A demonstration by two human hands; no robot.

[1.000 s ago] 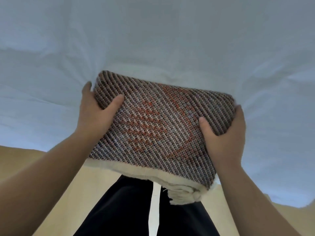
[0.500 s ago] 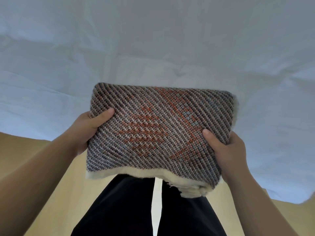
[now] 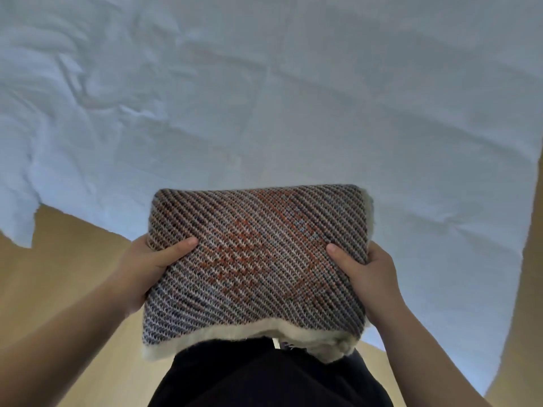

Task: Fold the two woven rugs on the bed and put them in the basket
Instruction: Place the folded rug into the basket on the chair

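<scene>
Gripping the folded rug [image 3: 255, 259] at opposite ends, left hand [image 3: 147, 268] and right hand [image 3: 370, 277] risked layers unfolding; underside fingers were hidden, presumably supporting.

The folded rug [image 3: 258, 259] is thick woven cloth. Its top looks rough and bumpy, made of slanted rows of orange, grey, white and dark yarn. It is matt, with no shine. Along its near edge and right edge runs a soft, fuzzy cream trim [image 3: 299, 333], like wool. The bed sheet [image 3: 293, 98] is thin white cloth, matt and full of wrinkles. The floor [image 3: 58, 274] looks like smooth tan wood. The person's trousers [image 3: 264, 380] are plain black cloth.
</scene>
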